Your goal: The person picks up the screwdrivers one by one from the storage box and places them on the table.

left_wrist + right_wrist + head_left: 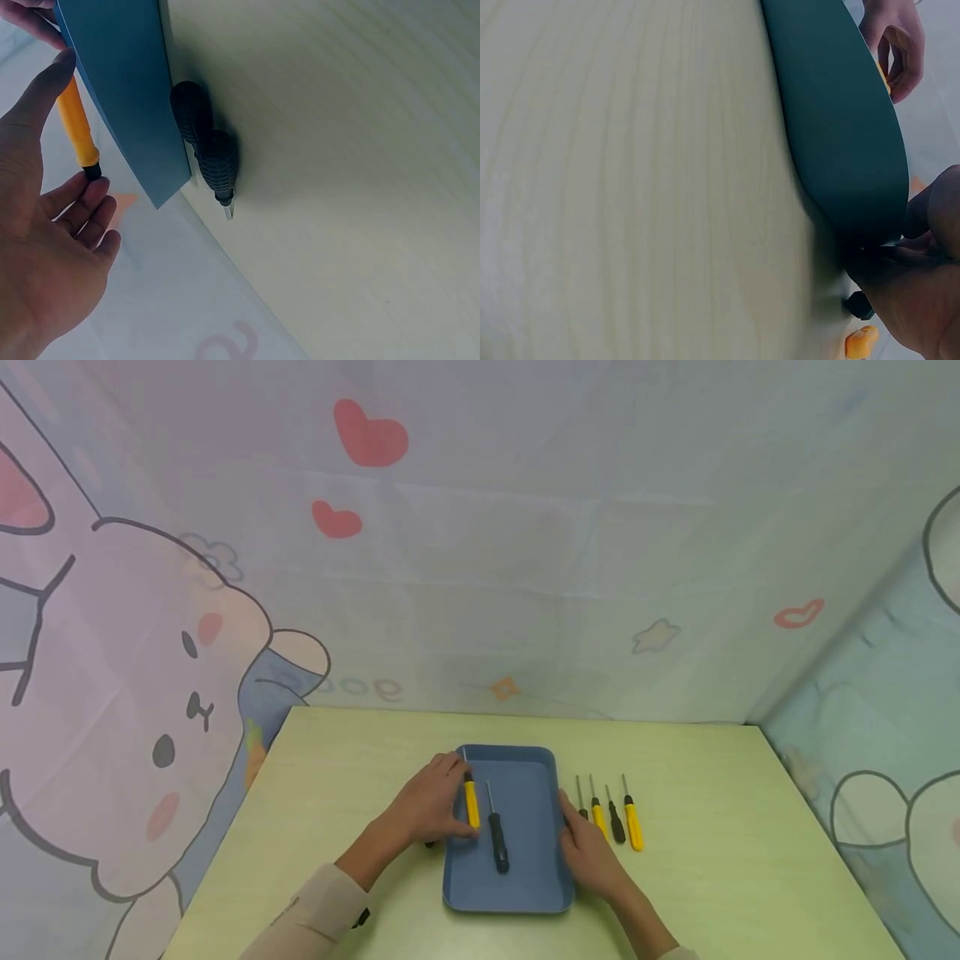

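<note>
My left hand (431,802) pinches a yellow-handled screwdriver (472,802) over the left side of a blue-grey tray (532,885). In the left wrist view, the thumb presses the butt of its handle and the fingertips touch the black collar. A black-handled screwdriver (498,843) lies in the tray, its shaft pointing to the far end. My right hand (592,860) grips the tray's right rim, thumb at the edge and fingers along the outer wall. Part of that grip is hidden in the right wrist view.
Right of the tray several screwdrivers lie in a row, among them a yellow one (633,827) and a black one (617,822). Black screwdriver handles (217,165) lie beside the tray's left wall. A printed cloth (525,568) hangs behind the table (705,827).
</note>
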Demonstrator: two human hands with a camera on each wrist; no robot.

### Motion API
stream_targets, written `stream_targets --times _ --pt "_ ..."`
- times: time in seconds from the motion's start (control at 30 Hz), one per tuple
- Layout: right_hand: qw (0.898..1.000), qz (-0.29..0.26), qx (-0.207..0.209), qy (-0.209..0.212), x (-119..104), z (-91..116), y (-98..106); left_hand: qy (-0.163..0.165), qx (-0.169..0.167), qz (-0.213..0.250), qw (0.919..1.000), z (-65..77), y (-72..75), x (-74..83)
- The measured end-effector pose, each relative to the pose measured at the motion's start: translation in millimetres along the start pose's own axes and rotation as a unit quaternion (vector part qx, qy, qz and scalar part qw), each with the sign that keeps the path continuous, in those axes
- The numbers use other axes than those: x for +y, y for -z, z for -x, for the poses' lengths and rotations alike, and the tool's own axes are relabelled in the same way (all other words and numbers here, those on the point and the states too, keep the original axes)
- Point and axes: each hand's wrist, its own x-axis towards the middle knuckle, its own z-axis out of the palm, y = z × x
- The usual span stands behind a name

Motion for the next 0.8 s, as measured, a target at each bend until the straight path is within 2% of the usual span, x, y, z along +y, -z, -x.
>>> stream_targets --times 0.8 --pt "1.0 0.019 0.01 -0.003 -3.3 0.7 -0.6 -0.019 0.042 0.026 0.9986 3.2 4.4 -2.5"
